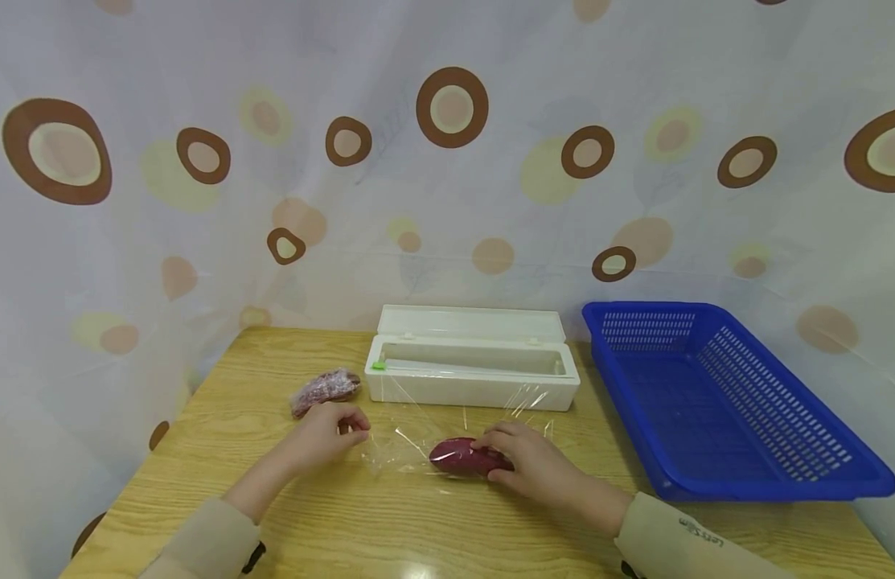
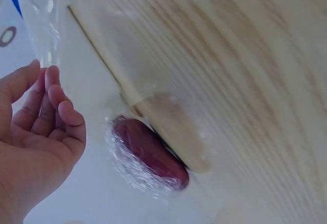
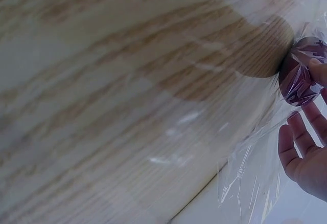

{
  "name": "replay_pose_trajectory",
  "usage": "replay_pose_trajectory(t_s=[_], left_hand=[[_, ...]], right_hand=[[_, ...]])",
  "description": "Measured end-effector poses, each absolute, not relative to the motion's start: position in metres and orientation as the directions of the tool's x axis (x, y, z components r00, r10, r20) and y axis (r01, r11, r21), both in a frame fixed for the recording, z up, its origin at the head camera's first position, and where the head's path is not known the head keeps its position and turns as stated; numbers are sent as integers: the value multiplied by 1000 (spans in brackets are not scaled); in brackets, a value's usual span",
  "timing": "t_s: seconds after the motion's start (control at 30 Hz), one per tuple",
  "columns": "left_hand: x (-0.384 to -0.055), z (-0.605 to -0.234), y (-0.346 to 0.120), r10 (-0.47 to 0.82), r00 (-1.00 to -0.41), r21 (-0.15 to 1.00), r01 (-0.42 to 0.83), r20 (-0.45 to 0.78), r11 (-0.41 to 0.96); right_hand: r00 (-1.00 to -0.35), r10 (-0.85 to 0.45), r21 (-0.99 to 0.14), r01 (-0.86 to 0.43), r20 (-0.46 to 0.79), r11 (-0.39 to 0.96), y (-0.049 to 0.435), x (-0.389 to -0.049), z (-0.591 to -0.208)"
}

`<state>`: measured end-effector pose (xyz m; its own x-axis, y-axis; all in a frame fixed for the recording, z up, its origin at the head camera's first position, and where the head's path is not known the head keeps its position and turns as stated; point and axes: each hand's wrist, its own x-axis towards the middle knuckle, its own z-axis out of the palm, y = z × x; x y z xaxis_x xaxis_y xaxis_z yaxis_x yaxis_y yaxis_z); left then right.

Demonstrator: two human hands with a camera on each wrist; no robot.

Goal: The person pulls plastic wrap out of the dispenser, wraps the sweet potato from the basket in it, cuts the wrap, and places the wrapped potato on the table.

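Observation:
My right hand (image 1: 537, 466) grips the right end of a reddish-purple sweet potato (image 1: 450, 455), its thumb and fingers on either side of it. Clear plastic wrap (image 1: 407, 434) stretches from the white wrap dispenser box (image 1: 469, 389) down to the sweet potato and lies partly over it. At the wrap's left edge, my left hand (image 1: 327, 438) pinches the film between thumb and fingertips. Just beyond that hand rests another sweet potato (image 1: 326, 391), bundled in crinkled wrap; the left wrist view shows this wrapped sweet potato (image 2: 148, 155) below the fingers.
Behind the hands, the dispenser's lid (image 1: 470, 323) stands raised, and a green slider (image 1: 378, 366) sits at the left of its front edge. A blue plastic basket (image 1: 635, 434) is on the right of the wooden table (image 1: 375, 539). A patterned curtain (image 1: 447, 201) hangs behind.

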<state>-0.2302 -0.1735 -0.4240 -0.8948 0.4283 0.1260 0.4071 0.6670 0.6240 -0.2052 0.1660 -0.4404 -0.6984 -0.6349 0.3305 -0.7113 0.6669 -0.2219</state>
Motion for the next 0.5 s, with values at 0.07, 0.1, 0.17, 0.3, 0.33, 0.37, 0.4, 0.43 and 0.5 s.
replay_pose_trajectory(t_s=[0.07,0.1,0.17,0.3,0.33,0.37,0.4,0.43,0.5], left_hand=[[-228,-421,-167,432,-887,632,429,160,646],[-227,-421,-163,443,-878,633,450,182,630],[-224,-420,-156,464,-861,636,480,209,604],[-221,-420,-141,523,-817,627,545,245,557],[-220,-420,-138,537,-806,621,559,250,549],[-220,-420,-134,554,-791,611,579,260,540],[-219,-420,-129,571,-776,603,598,269,528],[-219,-420,-125,589,-760,595,615,274,517],[-217,-421,-116,622,-731,563,650,281,510]], right_hand=[[-703,-632,-233,-707,327,667,166,-205,-440],[-706,-630,-237,-705,323,668,166,-205,-440],[-713,-626,-249,-699,315,671,165,-205,-439],[-727,-619,-268,-686,298,676,165,-205,-439],[-728,-618,-274,-685,297,675,165,-205,-439],[-729,-616,-280,-684,297,674,165,-204,-439],[-730,-615,-284,-683,298,673,165,-204,-439],[-731,-614,-287,-682,300,672,165,-204,-439],[-730,-613,-294,-683,303,668,166,-205,-439]])
